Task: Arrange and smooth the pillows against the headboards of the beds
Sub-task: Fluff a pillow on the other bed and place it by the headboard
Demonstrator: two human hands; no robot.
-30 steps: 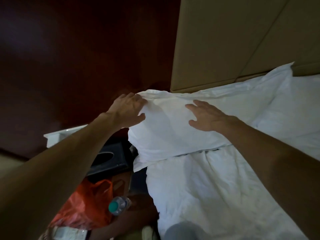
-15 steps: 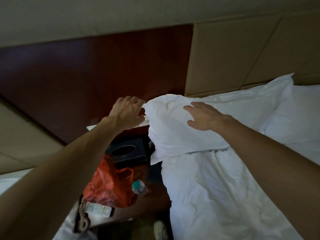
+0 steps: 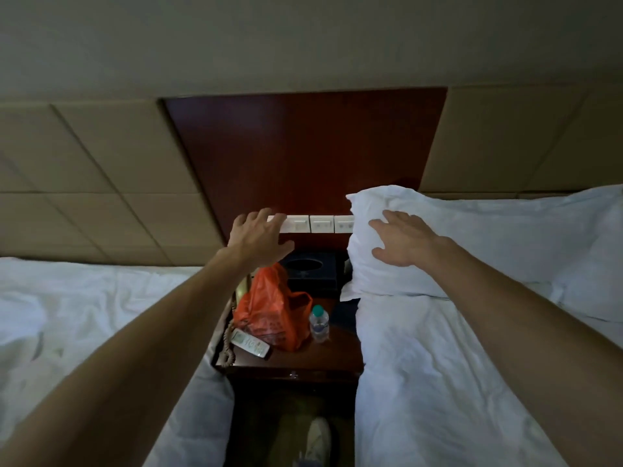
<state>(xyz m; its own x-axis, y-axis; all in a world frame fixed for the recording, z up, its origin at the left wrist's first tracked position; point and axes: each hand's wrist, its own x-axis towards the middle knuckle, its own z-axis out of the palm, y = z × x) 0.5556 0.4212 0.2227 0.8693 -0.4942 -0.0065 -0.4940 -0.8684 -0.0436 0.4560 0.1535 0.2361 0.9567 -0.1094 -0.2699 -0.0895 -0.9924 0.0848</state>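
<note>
A white pillow [image 3: 478, 244] lies at the head of the right bed [image 3: 438, 382], against the tan padded headboard [image 3: 505, 139]. My right hand [image 3: 401, 241] rests flat on the pillow's left end, fingers spread. My left hand [image 3: 259, 239] hangs open in the air over the nightstand, apart from the pillow, in front of the wall switches. The left bed [image 3: 84, 318] shows only rumpled white sheet below its own tan headboard [image 3: 94, 183]; no pillow is visible there.
Between the beds stands a dark wooden nightstand [image 3: 303, 365] with an orange plastic bag [image 3: 273, 315], a water bottle [image 3: 319, 323], a remote or phone handset [image 3: 251, 343] and a black tissue box [image 3: 310, 269]. White switches [image 3: 320, 224] sit on the red-brown wall panel. My shoe [image 3: 315, 439] shows below.
My left hand has let go of the pillow's corner and moved left over the nightstand. My view has swung left, bringing the left bed in. The right hand stays on the pillow.
</note>
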